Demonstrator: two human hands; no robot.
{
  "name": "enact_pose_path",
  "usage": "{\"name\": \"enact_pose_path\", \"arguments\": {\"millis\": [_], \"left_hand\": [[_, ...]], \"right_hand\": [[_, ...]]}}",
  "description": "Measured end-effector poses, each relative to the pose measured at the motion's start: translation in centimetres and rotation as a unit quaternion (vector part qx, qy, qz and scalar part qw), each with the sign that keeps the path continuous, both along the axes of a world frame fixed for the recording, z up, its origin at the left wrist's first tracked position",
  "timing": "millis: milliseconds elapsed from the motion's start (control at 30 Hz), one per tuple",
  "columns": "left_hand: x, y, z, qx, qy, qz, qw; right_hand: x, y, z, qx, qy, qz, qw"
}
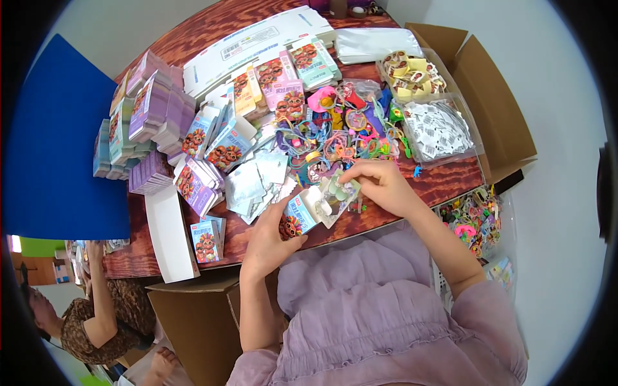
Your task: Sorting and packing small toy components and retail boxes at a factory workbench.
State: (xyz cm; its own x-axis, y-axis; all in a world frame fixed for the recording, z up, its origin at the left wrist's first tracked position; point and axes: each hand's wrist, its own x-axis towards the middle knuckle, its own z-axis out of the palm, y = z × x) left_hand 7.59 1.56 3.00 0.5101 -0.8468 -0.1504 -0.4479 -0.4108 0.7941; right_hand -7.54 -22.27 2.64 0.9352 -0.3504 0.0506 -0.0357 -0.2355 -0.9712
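Note:
My left hand (265, 237) is closed around a small blue printed cardboard box (297, 217) near the table's front edge. The box is tilted, with its white end flap (315, 198) standing open toward the right. At that end my right hand (378, 183) pinches a see-through packet (338, 194) with pale green and white pieces showing in it. The packet overlaps the box mouth; whether part of it is inside, I cannot tell. Just beyond the box lie loose silvery square packets (254, 180) and a heap of colourful trinkets and cords (344, 128).
Stacks of flat printed boxes (153, 109) stand at the left. Upright printed boxes (281, 80) are at the back. See-through bins of yellow pieces (413, 74) and white slips (442, 130) sit at the right, beside an open brown carton (492, 96). Another person (96, 315) works at lower left.

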Motion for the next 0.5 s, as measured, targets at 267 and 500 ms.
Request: {"name": "enact_pose_path", "arguments": {"millis": [267,500], "left_hand": [[-2.1,-2.4,1.0,-0.016,-0.042,-0.004,0.999],[-3.2,-2.5,1.0,0.009,-0.157,0.015,0.987]], "right_hand": [[-1.5,1.6,-1.5,0.172,-0.016,-0.121,0.977],[-2.1,3.6,-1.5,0.151,-0.018,-0.14,0.978]]}}
